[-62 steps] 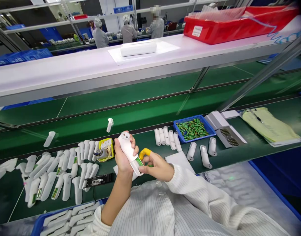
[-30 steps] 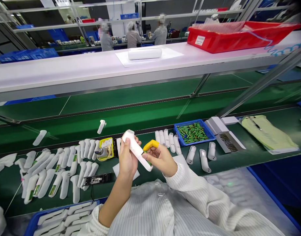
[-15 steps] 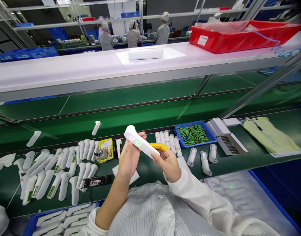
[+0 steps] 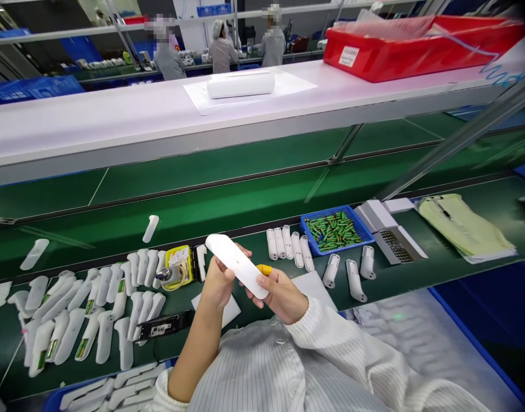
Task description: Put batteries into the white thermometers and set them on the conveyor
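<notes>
A long white handheld device (image 4: 239, 264) with a rounded, wider far end is held between my two hands above the bench. My left hand (image 4: 218, 281) grips it from below and the left near that wide end, its thumb pressed on the side. Closed on the narrow end, my right hand (image 4: 285, 293) has its thumb on top and wears a yellow finger cover. A smooth face with a tiny dark spot points up at me. Beneath my hands lie white sheets (image 4: 314, 288). To the left, many similar white devices (image 4: 72, 336) lie in rows, several showing green batteries inside.
A blue tray (image 4: 310, 250) of green batteries stands behind my right hand, beside several white battery-compartment pieces (image 4: 297, 250). A yellow box (image 4: 167, 282) and a black device (image 4: 164, 326) lie left. A raised shelf (image 4: 129, 137) carries a red bin (image 4: 374, 71). Other people work beyond it.
The white device has been turned over in my hands, so its green-lit spot no longer shows. Both hands sit slightly lower, and the left fingers have curled around it. My view has shifted a little.
</notes>
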{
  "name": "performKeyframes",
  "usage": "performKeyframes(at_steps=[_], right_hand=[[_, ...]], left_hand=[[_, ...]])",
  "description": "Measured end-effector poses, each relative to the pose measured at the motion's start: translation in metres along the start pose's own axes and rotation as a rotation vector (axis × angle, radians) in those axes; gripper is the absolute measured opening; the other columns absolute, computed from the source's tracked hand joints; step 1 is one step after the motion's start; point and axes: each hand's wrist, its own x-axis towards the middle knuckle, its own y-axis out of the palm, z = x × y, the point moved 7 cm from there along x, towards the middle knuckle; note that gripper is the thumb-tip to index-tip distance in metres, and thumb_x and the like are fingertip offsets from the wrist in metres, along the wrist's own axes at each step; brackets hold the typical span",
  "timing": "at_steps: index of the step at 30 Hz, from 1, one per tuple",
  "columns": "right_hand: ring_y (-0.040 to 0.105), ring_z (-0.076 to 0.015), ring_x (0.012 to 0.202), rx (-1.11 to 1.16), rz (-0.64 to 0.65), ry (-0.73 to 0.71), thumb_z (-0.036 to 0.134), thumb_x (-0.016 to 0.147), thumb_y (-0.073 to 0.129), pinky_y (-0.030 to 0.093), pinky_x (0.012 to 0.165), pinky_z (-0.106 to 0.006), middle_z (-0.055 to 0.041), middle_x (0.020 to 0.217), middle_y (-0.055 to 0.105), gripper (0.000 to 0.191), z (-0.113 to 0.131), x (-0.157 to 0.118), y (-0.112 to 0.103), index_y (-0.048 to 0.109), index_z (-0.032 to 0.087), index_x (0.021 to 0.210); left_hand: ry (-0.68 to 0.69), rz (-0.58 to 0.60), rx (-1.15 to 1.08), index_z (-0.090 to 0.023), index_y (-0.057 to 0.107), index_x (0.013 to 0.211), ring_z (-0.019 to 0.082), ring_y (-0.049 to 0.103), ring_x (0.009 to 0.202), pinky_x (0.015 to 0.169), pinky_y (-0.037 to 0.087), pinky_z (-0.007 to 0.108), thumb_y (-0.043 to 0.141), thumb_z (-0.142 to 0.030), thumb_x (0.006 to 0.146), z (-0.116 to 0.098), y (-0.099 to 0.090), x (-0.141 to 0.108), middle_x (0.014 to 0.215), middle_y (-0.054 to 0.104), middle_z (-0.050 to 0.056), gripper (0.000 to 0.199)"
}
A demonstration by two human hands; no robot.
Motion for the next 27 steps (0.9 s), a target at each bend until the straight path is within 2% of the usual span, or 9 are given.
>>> performKeyframes(at_steps=[5,7,10,14,16,18,21,23,27], right_hand=[[0.059,-0.0135,0.064,-0.128,-0.039,-0.021,0.053,0.073,0.069,0.045,0.049,-0.022,-0.0043,0.075,0.062,0.045,-0.003,0.011,-0.031,0.061,0.014,0.094],[0.061,-0.0155,0.068,-0.447,-0.186,-0.013,0.054,0.080,0.060,0.048,0.051,-0.025,-0.0053,0.081,0.064,0.042,0.001,0.018,-0.068,0.061,0.016,0.098],[0.064,-0.0189,0.080,-0.964,-0.556,0.065,0.037,0.092,0.043,0.053,0.063,-0.031,-0.0094,0.098,0.066,0.029,0.027,0.021,-0.152,0.059,0.017,0.107],[0.050,-0.0293,0.116,-1.221,-0.937,0.169,0.014,0.087,0.043,0.040,0.096,-0.044,-0.0204,0.119,0.055,0.032,0.078,0.011,-0.269,0.055,0.009,0.117],[0.043,-0.0357,0.121,-1.306,-1.048,0.276,0.011,0.080,0.053,0.033,0.100,-0.048,-0.0237,0.119,0.052,0.037,0.093,0.005,-0.317,0.055,0.005,0.116],[0.046,-0.0386,0.119,-1.358,-1.084,0.388,0.012,0.072,0.064,0.035,0.098,-0.048,-0.0230,0.116,0.052,0.045,0.096,0.004,-0.351,0.055,0.005,0.116],[0.054,-0.0328,0.110,-1.414,-1.057,0.494,0.014,0.069,0.072,0.041,0.093,-0.041,-0.0184,0.118,0.052,0.052,0.083,0.013,-0.380,0.055,0.008,0.118],[0.057,-0.0262,0.103,-1.446,-1.038,0.536,0.017,0.077,0.068,0.044,0.091,-0.040,-0.0152,0.122,0.051,0.044,0.071,0.020,-0.389,0.055,0.011,0.118],[0.058,-0.0194,0.096,-1.494,-1.051,0.587,0.023,0.091,0.053,0.048,0.085,-0.040,-0.0103,0.125,0.051,0.025,0.058,0.024,-0.400,0.055,0.014,0.114]], left_hand=[[-0.116,-0.068,-0.059,-0.016,0.067,0.091,0.020,0.060,0.077,0.066,0.052,0.029,0.078,-0.059,0.055,0.031,-0.005,0.018,0.085,0.064,0.008,0.057],[-0.197,-0.078,-0.092,-0.015,0.066,0.098,0.019,0.061,0.080,0.070,0.052,0.028,0.074,-0.056,0.063,0.044,-0.007,0.027,0.087,0.065,0.008,0.054],[-0.336,-0.052,-0.060,-0.014,0.065,0.100,0.014,0.058,0.065,0.055,0.050,0.024,0.060,-0.059,0.076,0.066,-0.015,0.045,0.080,0.061,0.006,0.052],[-0.459,-0.167,0.353,-0.013,0.063,0.105,0.014,0.054,0.054,0.050,0.047,0.027,0.047,-0.066,0.079,0.107,-0.070,0.083,0.071,0.058,0.005,0.061],[-0.470,-0.264,0.535,-0.010,0.062,0.106,0.018,0.058,0.060,0.058,0.050,0.033,0.049,-0.061,0.080,0.127,-0.109,0.106,0.071,0.060,0.007,0.058],[-0.434,-0.355,0.659,-0.012,0.059,0.114,0.024,0.063,0.081,0.075,0.051,0.038,0.054,-0.048,0.081,0.142,-0.146,0.132,0.086,0.064,0.011,0.049],[-0.353,-0.452,0.850,-0.012,0.048,0.129,0.030,0.049,0.119,0.102,0.036,0.042,0.057,-0.029,0.079,0.149,-0.190,0.166,0.120,0.057,0.016,0.054],[-0.309,-0.471,0.963,-0.008,0.040,0.136,0.033,0.038,0.130,0.109,0.026,0.045,0.056,-0.022,0.078,0.147,-0.209,0.185,0.132,0.049,0.019,0.061],[-0.219,-0.460,1.132,-0.003,0.024,0.142,0.033,0.028,0.136,0.112,0.018,0.048,0.045,-0.015,0.084,0.143,-0.221,0.211,0.142,0.036,0.022,0.063]])
